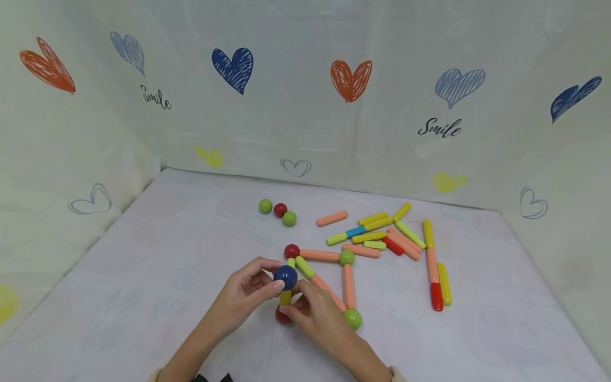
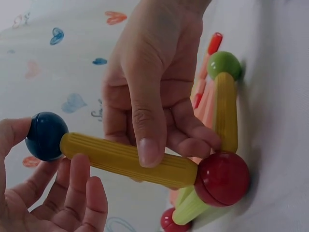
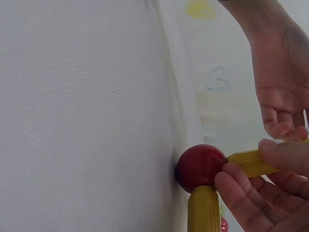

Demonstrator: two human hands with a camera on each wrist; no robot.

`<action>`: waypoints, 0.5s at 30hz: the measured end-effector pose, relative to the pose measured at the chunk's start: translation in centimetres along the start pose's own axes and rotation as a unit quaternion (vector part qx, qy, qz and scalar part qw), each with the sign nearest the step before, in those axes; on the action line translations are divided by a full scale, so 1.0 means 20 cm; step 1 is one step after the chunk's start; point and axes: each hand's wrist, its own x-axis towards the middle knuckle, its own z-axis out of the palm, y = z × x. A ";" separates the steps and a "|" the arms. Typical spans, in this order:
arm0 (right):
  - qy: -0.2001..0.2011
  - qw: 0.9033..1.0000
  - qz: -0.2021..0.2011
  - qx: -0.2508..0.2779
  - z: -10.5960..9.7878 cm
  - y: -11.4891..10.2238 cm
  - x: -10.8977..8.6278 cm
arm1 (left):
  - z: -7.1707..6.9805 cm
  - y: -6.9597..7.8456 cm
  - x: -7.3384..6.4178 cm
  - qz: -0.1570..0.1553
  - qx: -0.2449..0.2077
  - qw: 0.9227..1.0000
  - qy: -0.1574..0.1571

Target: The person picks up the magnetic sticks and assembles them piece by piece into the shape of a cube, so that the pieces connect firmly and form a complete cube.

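Note:
A blue ball (image 1: 285,277) is pinched between thumb and fingers of my left hand (image 1: 241,292). Below it, my right hand (image 1: 322,313) grips an upright yellow rod (image 2: 125,157). The blue ball touches the rod's top end, and the lower end meets a red ball (image 3: 200,168) on the table. A second yellow rod (image 2: 226,111) runs from that red ball to a green ball (image 1: 352,319). Salmon rods (image 1: 349,286), another green ball (image 1: 347,257), a far red ball (image 1: 291,251) and lime rods (image 1: 304,267) continue the flat frame. My hands partly cover its near side.
Two loose green balls (image 1: 265,206) and a red ball (image 1: 280,210) lie farther back. Right of them is a scattered pile of yellow, salmon, lime, red and blue rods (image 1: 379,224). A line of rods (image 1: 431,265) lies at the right. Behind the table hangs a heart-printed curtain (image 1: 296,127).

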 end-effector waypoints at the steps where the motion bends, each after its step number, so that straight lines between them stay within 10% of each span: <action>1: -0.003 1.000 0.001 0.004 -0.01 -0.01 0.00 | 0.00 0.00 0.00 -0.001 -0.003 1.000 -0.002; 7: -0.001 1.000 0.022 0.004 -0.13 -0.05 -0.01 | 0.00 0.01 0.00 -0.003 -0.010 1.000 -0.008; 15: 0.175 0.976 0.075 -0.108 -0.48 0.08 -0.03 | 0.00 0.01 0.00 -0.004 -0.013 1.000 -0.015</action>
